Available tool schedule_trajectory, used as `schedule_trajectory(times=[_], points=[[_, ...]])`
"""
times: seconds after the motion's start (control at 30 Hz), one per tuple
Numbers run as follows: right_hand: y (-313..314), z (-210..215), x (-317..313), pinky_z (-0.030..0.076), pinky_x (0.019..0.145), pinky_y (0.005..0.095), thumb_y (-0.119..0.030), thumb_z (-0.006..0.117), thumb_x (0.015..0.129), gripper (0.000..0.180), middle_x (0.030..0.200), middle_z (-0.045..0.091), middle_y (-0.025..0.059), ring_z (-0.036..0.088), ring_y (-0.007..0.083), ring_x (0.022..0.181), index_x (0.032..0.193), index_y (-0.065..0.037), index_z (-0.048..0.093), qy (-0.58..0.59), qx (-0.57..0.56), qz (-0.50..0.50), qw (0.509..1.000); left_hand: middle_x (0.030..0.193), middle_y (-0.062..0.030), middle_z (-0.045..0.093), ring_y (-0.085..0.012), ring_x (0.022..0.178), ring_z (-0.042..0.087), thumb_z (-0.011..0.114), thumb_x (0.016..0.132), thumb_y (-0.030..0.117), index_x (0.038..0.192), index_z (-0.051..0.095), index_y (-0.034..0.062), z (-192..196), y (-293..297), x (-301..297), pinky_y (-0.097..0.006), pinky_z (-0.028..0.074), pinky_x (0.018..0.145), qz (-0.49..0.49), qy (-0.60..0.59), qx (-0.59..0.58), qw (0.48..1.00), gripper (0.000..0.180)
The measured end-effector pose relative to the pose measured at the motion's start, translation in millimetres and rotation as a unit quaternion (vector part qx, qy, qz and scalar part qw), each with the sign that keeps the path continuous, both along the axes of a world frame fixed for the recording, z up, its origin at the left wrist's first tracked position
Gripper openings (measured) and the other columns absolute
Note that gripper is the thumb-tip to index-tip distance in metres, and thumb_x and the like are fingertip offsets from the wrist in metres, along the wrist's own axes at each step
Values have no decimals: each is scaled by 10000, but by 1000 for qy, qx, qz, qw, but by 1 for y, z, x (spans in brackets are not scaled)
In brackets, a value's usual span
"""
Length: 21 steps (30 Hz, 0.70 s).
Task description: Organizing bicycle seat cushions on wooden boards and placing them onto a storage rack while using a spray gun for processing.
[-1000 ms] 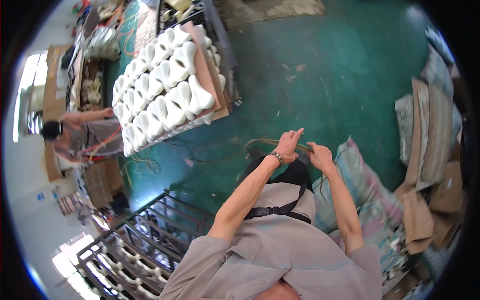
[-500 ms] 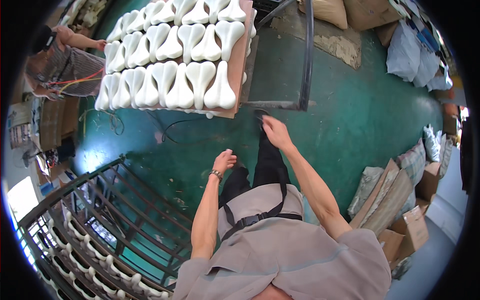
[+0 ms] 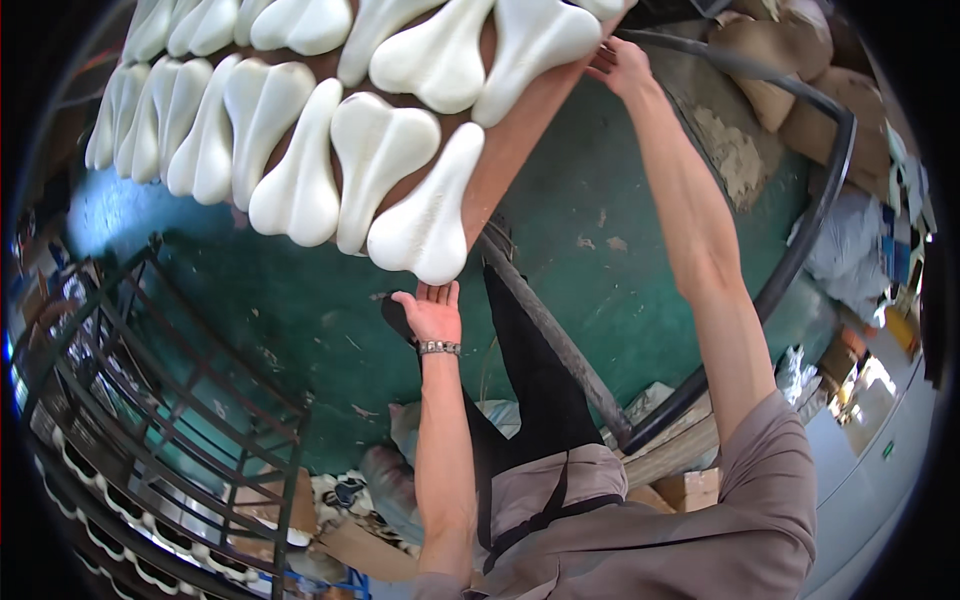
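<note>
A brown board (image 3: 520,130) carries rows of white moulded saddle-shaped pieces (image 3: 375,150). My left hand (image 3: 432,312) is open, palm up, right under the tip of the nearest white piece (image 3: 425,225), its fingertips about touching it. My right hand (image 3: 620,65) reaches up and grips the board's right edge near the top. A bracelet sits on my left wrist.
A dark metal rack frame (image 3: 800,240) curves round on the right, one bar (image 3: 555,340) crossing near my legs. Another black metal rack (image 3: 170,400) with white pieces stands at lower left. The floor (image 3: 600,230) is green. Sacks (image 3: 780,60) and cardboard boxes (image 3: 680,490) lie around.
The board of white pieces has come much closer. My right hand has gone up to its right edge, and my left hand has risen under the nearest piece.
</note>
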State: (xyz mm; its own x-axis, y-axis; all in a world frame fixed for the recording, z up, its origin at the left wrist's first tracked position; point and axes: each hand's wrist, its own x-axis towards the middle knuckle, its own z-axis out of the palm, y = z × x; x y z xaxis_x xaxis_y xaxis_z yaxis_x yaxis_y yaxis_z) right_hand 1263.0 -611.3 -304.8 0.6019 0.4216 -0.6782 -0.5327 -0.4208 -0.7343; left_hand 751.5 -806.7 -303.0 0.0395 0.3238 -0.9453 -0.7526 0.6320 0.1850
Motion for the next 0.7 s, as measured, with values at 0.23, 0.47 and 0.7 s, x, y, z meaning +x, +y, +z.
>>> schedule_trajectory(times=[0.23,0.47,0.7], points=[[18,-24,33,576,741,384,-195,578,1003,161,904,666,57,657,188,809,965,-69,671,22,20,-64,998,1159,-115,672,-297,1059,672,518,989,48,1185,588,34,27,-12,3,-473,577,916,21,95,32,995,209],[13,60,18,595,913,427,-176,745,941,450,1281,669,107,677,270,1091,1311,44,611,44,68,-24,996,1160,-142,672,-281,977,704,548,923,-103,1255,576,-23,119,-5,-28,-412,627,832,3,131,82,988,343],[-52,245,-90,535,1020,459,-261,561,1062,404,1342,630,122,619,283,1201,1345,27,588,-16,183,129,974,1151,-153,676,-271,907,732,628,918,-63,1330,568,-25,238,-37,-167,-405,650,769,45,81,188,978,417]])
